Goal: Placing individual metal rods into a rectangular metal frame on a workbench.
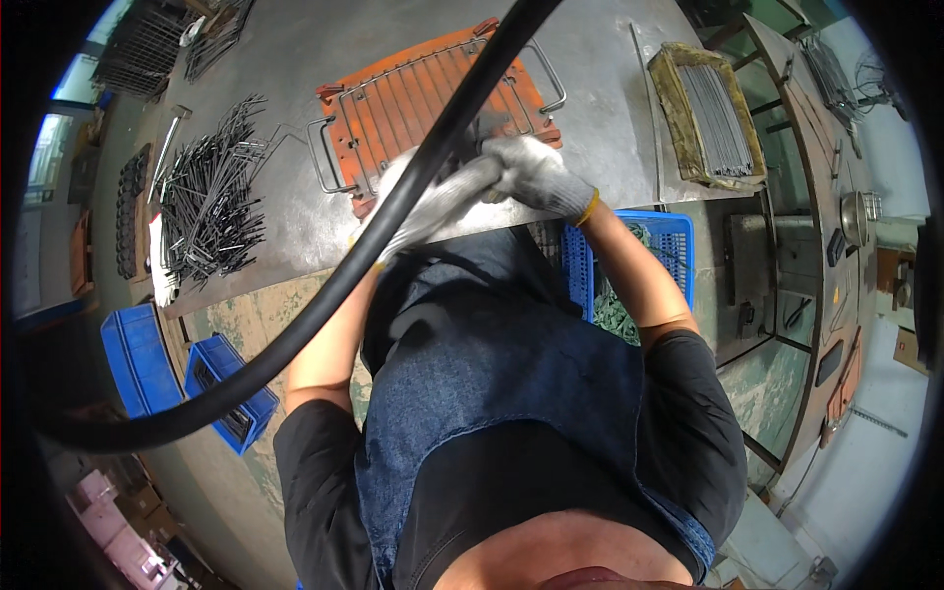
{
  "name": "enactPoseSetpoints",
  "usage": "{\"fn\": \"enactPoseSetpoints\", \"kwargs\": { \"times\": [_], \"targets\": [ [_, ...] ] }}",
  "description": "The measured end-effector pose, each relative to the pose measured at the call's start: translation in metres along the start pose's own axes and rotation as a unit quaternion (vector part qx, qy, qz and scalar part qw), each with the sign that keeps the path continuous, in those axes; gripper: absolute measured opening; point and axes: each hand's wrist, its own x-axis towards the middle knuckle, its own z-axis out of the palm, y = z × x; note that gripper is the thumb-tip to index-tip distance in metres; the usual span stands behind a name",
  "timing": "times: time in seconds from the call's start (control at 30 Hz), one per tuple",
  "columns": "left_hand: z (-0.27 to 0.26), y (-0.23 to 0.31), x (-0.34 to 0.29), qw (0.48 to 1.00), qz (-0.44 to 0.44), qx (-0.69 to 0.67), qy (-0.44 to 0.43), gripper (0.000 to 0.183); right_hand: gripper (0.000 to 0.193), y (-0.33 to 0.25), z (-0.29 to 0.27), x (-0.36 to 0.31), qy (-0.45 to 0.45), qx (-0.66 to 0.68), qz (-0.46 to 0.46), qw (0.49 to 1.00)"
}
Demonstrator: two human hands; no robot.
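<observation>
Both my hands wear grey-white work gloves and meet at the near edge of an orange fixture (379, 123) on the metal table (600, 103). A wire rack (423, 81) of thin parallel rods lies over the fixture, with bent wire handles at its left and right ends. My left hand (447, 200) is smeared by motion and partly behind a thick black cable; its fingers do not show clearly. My right hand (541, 177) is closed, its fingers curled in against the left glove. Whatever lies between the gloves is hidden.
A heap of dark metal rods (211, 192) lies on the left, beside a hammer (175, 123). At the right stands a worn yellow tray (678, 118) of straight rods. Blue crates (678, 228) stand below the table edge. The black cable (393, 206) crosses my view.
</observation>
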Motion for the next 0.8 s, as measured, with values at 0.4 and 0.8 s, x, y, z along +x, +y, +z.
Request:
{"fn": "enactPoseSetpoints", "kwargs": {
  "times": [0.4, 0.8],
  "targets": [
    [0.017, -0.022, 0.010, 0.978, 0.092, -0.189, -0.012, 0.031, 0.034, -0.006, 0.016, -0.011, -0.040, 0.132, 0.095, 0.986],
    [0.018, -0.007, -0.001, 0.983, 0.014, -0.178, -0.045, 0.027, 0.044, -0.003, 0.021, -0.017, -0.040, 0.069, 0.075, 0.994]
  ]
}}
